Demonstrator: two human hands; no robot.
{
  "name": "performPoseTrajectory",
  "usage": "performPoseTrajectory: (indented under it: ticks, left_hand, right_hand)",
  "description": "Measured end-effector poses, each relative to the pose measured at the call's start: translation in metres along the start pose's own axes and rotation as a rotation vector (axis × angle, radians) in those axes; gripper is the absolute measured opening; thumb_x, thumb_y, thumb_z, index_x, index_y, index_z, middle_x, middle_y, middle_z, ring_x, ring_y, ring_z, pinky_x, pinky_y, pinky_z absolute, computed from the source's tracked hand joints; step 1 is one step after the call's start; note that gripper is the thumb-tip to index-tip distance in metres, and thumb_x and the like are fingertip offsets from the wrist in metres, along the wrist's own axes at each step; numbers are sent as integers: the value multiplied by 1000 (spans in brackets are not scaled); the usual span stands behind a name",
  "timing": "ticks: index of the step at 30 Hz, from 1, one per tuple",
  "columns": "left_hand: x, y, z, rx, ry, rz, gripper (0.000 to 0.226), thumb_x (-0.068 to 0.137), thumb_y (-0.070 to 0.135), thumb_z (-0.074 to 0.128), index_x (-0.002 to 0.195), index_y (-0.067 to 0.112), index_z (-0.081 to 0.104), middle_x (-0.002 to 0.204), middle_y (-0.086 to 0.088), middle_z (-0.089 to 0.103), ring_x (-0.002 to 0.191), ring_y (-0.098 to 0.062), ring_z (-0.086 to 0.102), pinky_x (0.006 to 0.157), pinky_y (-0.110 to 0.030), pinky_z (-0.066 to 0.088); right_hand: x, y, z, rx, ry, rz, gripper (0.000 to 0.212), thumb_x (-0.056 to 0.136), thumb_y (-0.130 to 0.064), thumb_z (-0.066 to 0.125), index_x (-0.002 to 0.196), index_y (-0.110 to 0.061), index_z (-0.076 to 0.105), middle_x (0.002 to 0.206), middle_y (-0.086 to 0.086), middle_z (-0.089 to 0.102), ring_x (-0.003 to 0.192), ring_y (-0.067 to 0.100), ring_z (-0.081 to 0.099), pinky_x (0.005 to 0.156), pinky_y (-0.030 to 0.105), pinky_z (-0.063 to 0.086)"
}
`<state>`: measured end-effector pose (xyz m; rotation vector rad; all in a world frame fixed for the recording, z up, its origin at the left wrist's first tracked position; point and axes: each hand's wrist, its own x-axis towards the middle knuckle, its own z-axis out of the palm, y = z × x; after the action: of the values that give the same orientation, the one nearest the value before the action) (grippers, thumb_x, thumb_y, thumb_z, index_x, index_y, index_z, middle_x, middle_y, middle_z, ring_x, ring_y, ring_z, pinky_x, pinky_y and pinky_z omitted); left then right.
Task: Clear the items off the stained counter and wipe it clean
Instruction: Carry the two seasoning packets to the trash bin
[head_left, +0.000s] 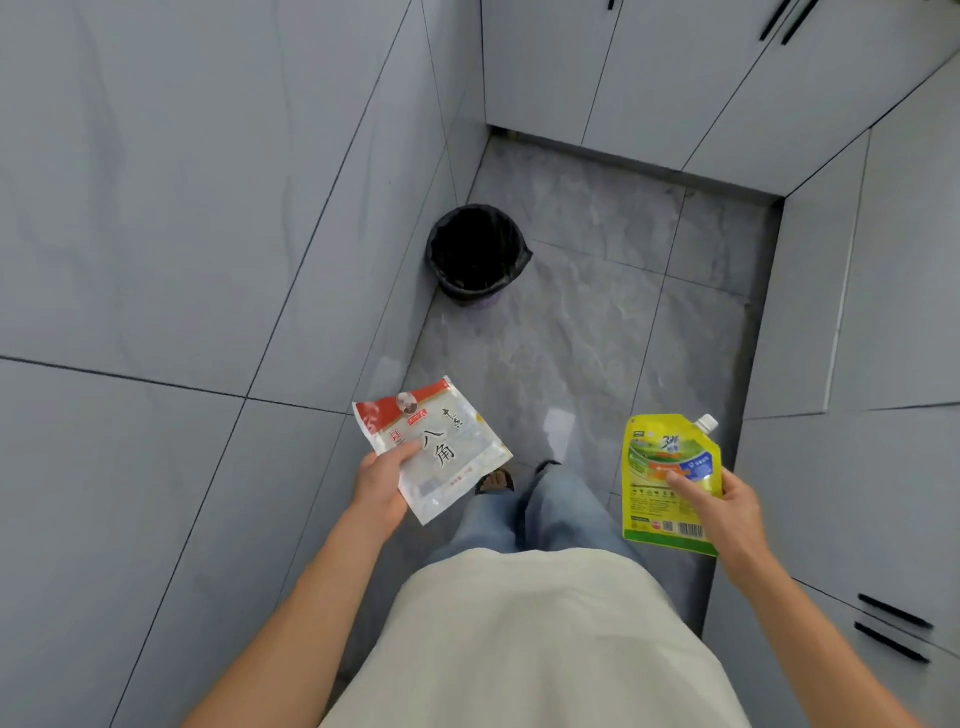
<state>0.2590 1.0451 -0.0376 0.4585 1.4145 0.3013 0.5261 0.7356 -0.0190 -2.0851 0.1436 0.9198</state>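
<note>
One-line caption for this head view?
Left hand holds a white-and-red packet, right hand a yellow spouted pouch, facing a black-lined bin.

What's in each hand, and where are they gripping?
Left hand pinches a white packet by its edge; right hand holds a yellow pouch by its side.

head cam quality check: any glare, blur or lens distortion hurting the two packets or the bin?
Head view: strong wide-angle bowing, tile seams and cabinet edges curve toward the borders; a bright glare patch on the floor between the packets; white packet in the left hand and yellow pouch in the right hand are fairly sharp, print partly legible; bin interior is near-black, contents unreadable.
</note>
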Motion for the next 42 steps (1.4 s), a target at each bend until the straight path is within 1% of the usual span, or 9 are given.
performPoseTrajectory:
  ticks: [5, 9, 12, 15, 24, 32, 35, 40, 42]
  left_hand:
    - [40, 57, 53, 39, 4, 21, 19, 96, -4, 67, 112, 6, 73, 112, -16, 77, 98, -34, 75, 95, -52, 59]
    - [67, 88, 79, 82, 45, 3, 30, 96, -1, 69, 126, 2, 69, 122, -18, 76, 110, -38, 73, 102, -57, 56]
    - [82, 105, 85, 85, 80, -28, 25, 95, 0, 69, 120, 4, 72, 120, -17, 78, 110, -38, 74, 96, -55, 59]
    - [88, 117, 85, 59, 131, -42, 26, 95, 0, 70, 120, 5, 72, 118, -15, 79, 106, -36, 75, 86, -49, 61]
    - [119, 163, 68, -1, 268, -115, 28, 95, 4, 71, 123, 5, 73, 118, -16, 79, 106, -36, 76, 84, -45, 61]
    - [203, 230, 104, 56, 175, -164, 31, 93, 5, 73, 125, 7, 72, 118, -15, 79, 101, -33, 79, 79, -45, 63]
    - [238, 256, 132, 77, 128, -162, 34, 94, 2, 71, 128, 5, 71, 119, -15, 79, 100, -33, 78, 76, -45, 65]
    - [298, 282, 182, 114, 78, -153, 35, 95, -3, 68, 130, -1, 68, 123, -20, 76, 105, -36, 75, 91, -54, 62]
    - [331, 283, 201, 139, 78, -134, 33, 95, -4, 68, 128, -2, 68, 121, -20, 76, 99, -34, 76, 89, -52, 62]
  right_hand:
    - [38, -27, -4, 2, 25, 76, 9, 86, -32, 85, 93, -31, 80, 87, -3, 82, 77, 20, 80, 74, 41, 64]
    - [92, -72, 8, -17, 1, 86, 9, 85, -33, 85, 93, -31, 80, 85, -5, 82, 77, 19, 80, 71, 36, 62]
    - [136, -121, 23, -65, -40, 49, 12, 85, -34, 85, 95, -28, 79, 84, -6, 81, 78, 17, 80, 74, 37, 63]
    - [173, -178, 46, -102, -94, -14, 10, 86, -34, 84, 94, -30, 79, 82, -10, 81, 73, 10, 79, 62, 26, 59]
    - [239, -303, 134, -137, -201, -80, 11, 89, -37, 81, 98, -33, 76, 85, -16, 80, 73, 3, 77, 57, 16, 54]
    - [267, -312, 163, -152, -137, 15, 15, 89, -36, 81, 103, -31, 77, 89, -10, 82, 77, 11, 80, 71, 32, 61]
    - [280, -312, 170, -147, -105, 45, 15, 89, -37, 81, 102, -31, 77, 87, -12, 81, 75, 9, 79, 70, 30, 59]
    - [321, -323, 211, -138, -99, 73, 15, 89, -37, 81, 102, -31, 77, 87, -14, 81, 76, 7, 79, 66, 26, 61]
    - [348, -324, 237, -140, -118, 73, 13, 89, -36, 81, 101, -32, 77, 89, -12, 81, 78, 8, 79, 70, 29, 61]
